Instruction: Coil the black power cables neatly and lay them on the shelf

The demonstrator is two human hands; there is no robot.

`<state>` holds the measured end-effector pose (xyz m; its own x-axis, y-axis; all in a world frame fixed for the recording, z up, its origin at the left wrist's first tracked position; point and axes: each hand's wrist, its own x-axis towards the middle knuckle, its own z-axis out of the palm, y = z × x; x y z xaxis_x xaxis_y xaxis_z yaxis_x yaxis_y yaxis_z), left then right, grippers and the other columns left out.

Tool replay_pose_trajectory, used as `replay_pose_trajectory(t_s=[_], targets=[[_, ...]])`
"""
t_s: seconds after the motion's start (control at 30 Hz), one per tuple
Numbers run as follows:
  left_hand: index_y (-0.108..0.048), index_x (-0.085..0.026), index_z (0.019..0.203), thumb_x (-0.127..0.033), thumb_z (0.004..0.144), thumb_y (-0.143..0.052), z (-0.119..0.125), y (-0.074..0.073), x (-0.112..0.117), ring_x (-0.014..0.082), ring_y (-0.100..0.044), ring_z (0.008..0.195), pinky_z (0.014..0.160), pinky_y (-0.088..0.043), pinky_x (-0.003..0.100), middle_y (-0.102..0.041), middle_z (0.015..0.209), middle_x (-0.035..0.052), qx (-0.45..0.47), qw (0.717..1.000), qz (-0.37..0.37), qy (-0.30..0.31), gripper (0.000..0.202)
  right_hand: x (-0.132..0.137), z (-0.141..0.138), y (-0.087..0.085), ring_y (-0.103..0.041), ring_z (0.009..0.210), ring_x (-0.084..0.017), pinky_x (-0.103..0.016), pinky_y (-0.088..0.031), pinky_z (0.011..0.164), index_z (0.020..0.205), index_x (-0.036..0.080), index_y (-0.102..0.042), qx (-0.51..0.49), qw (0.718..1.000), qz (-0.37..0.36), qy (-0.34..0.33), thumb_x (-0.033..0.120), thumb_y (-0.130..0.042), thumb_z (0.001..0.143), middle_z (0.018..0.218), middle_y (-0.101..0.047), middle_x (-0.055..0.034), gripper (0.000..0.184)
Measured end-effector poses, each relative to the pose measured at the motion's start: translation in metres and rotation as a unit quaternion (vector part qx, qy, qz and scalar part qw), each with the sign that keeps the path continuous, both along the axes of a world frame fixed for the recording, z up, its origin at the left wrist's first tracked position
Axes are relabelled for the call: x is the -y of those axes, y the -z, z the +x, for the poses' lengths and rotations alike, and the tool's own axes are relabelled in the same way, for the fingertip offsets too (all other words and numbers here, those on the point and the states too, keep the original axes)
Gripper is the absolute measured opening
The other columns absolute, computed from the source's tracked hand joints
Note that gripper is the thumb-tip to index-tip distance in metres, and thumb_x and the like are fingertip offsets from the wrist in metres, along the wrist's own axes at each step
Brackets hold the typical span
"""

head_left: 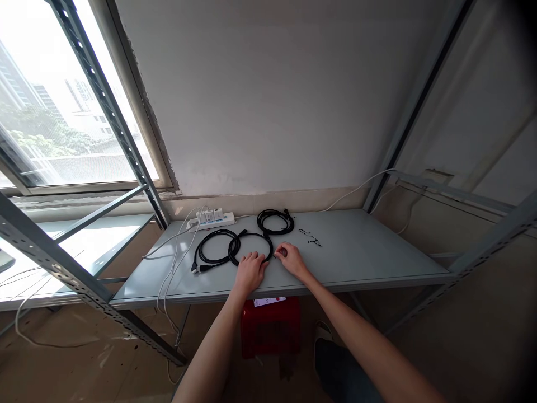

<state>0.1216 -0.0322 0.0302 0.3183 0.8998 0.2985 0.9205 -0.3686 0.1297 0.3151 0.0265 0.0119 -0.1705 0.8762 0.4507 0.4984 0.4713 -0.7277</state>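
Left hand (250,268) lies open, pinning the coiled black cable (251,234) flat on the surface (356,252); right hand (290,259) pinches its edge.

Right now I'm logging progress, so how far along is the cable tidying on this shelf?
Done: rear coil and left coil lie wound on the shelf. In hand: left hand rests on the middle coil, right hand pinches its edge. Left, probably: binding, since loose ties lie unused nearby.
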Motion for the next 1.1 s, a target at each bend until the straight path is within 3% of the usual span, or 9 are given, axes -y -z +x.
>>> replay_pose_trajectory(t_s=[0.17, 0.37, 0.53, 0.7, 0.87, 1.1], targets=[[-0.063, -0.023, 0.107, -0.036, 0.106, -0.036, 0.001, 0.001, 0.000, 0.0247, -0.058, 0.101, 0.083, -0.038, 0.035, -0.063, 0.104, 0.0070, -0.012, 1.000, 0.004, -0.002, 0.030, 0.003, 0.002, -0.004, -0.057, 0.073, -0.019, -0.032, -0.044, 0.071, 0.072, 0.021, -0.067, -0.022, 0.999, 0.015, 0.037, 0.028, -0.063, 0.080, 0.076, -0.067, -0.0039, 0.011], [-0.062, -0.023, 0.102, -0.035, 0.107, -0.035, 0.001, -0.002, 0.002, 0.0242, -0.059, 0.101, 0.083, -0.037, 0.035, -0.064, 0.104, 0.0063, -0.007, 1.000, 0.009, -0.001, 0.030, -0.004, 0.008, 0.003, -0.059, 0.068, -0.021, -0.031, -0.044, 0.065, 0.068, 0.019, -0.068, -0.134, 0.980, -0.063, 0.134, 0.034, -0.065, 0.074, 0.068, -0.067, -0.0051, 0.016], [-0.062, -0.022, 0.100, -0.035, 0.107, -0.035, 0.002, -0.003, 0.004, 0.0238, -0.060, 0.100, 0.083, -0.038, 0.035, -0.064, 0.103, 0.0064, -0.004, 1.000, 0.008, -0.008, 0.031, -0.007, 0.020, 0.009, -0.061, 0.070, -0.023, -0.034, -0.047, 0.069, 0.074, 0.018, -0.068, -0.197, 0.957, -0.013, 0.213, 0.045, -0.063, 0.078, 0.074, -0.069, -0.0084, 0.028], [-0.063, -0.022, 0.100, -0.035, 0.106, -0.035, 0.001, 0.000, 0.002, 0.0242, -0.060, 0.102, 0.083, -0.039, 0.035, -0.064, 0.103, 0.0070, 0.001, 1.000, 0.010, -0.005, 0.032, -0.013, 0.068, -0.012, -0.060, 0.076, -0.024, -0.036, -0.047, 0.073, 0.080, 0.018, -0.073, -0.058, 0.975, 0.065, 0.203, 0.049, -0.056, 0.086, 0.083, -0.070, -0.0105, 0.036], [-0.063, -0.022, 0.100, -0.035, 0.106, -0.035, 0.000, 0.000, 0.001, 0.0244, -0.060, 0.101, 0.083, -0.039, 0.035, -0.064, 0.102, 0.0070, 0.010, 1.000, 0.008, 0.001, 0.031, -0.025, 0.117, -0.034, -0.063, 0.081, -0.027, -0.036, -0.047, 0.075, 0.081, 0.017, -0.076, 0.019, 0.971, 0.060, 0.230, 0.054, -0.053, 0.090, 0.082, -0.071, -0.0118, 0.044], [-0.063, -0.022, 0.102, -0.035, 0.106, -0.034, 0.000, -0.001, 0.001, 0.0239, -0.060, 0.097, 0.082, -0.039, 0.035, -0.063, 0.102, 0.0073, 0.009, 1.000, 0.002, 0.001, 0.032, -0.026, 0.121, -0.019, -0.062, 0.077, -0.025, -0.035, -0.046, 0.074, 0.079, 0.018, -0.075, 0.013, 0.978, 0.053, 0.201, 0.062, -0.054, 0.088, 0.081, -0.071, -0.0113, 0.050]])
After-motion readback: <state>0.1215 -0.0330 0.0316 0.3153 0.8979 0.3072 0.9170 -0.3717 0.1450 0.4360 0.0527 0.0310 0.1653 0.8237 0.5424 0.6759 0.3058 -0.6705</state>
